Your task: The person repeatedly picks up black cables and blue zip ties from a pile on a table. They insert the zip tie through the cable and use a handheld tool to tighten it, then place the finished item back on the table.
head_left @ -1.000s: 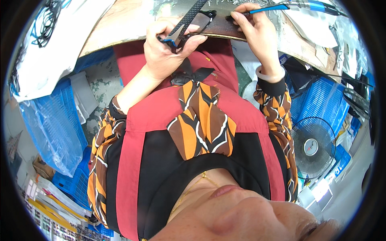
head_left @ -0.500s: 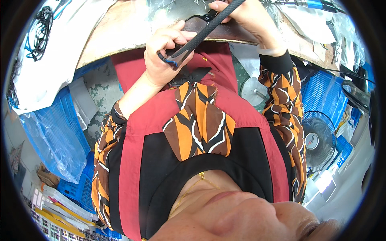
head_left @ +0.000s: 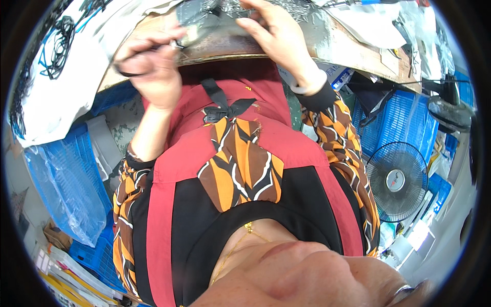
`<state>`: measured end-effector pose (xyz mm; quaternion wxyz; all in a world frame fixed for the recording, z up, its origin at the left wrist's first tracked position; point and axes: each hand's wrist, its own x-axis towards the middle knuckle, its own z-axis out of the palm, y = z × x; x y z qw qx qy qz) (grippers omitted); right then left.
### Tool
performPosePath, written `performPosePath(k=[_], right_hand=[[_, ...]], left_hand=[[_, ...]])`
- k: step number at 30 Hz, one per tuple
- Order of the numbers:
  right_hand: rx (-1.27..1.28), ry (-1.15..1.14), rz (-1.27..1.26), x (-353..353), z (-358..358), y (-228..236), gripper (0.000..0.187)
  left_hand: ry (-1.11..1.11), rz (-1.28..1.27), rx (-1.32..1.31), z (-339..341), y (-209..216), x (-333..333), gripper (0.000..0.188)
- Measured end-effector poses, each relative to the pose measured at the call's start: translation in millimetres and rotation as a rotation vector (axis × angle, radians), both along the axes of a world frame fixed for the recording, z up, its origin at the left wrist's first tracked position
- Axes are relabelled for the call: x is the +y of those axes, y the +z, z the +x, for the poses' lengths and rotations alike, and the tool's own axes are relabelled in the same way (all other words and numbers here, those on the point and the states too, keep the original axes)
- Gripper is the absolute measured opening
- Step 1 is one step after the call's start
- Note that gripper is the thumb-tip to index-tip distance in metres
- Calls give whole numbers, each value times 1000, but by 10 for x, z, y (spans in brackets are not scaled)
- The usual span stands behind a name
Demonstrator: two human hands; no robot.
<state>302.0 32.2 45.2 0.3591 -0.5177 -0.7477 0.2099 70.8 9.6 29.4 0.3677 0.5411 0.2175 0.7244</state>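
Slender silvery metal slivers point(head_left: 302, 9) strewn around right hand point(head_left: 279, 43), fingers bent, grip hidden; dark curved strip point(head_left: 125, 73) seen beside blurred left hand's point(head_left: 153, 71) fingers, hold cannot be told.

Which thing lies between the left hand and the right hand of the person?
In the head view, stained work surface lies between the left hand and right hand; small silvery pieces lie farther back.

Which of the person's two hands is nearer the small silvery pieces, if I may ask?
The right hand, wearing the pale bracelet: it is beside the small silvery pieces, while the blurred left hand is farther off.
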Motion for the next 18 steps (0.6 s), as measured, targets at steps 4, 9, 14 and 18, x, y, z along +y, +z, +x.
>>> performPosePath(k=[4, 9, 14, 18], right_hand=[[-314, -23, 429, 95, 107, -151, 31], [112, -489, 646, 291, 784, 213, 35], [-196, -885, 698, 885, 1606, 266, 80], [213, -770, 315, 1083, 1663, 149, 82]], left_hand=[[-187, -300, -274, -266, 325, 238, 51], [-826, -550, -633, -281, 465, 387, 64], [-1067, -612, -796, -158, 379, 594, 46], [-961, -736, -766, -54, 345, 586, 41]])
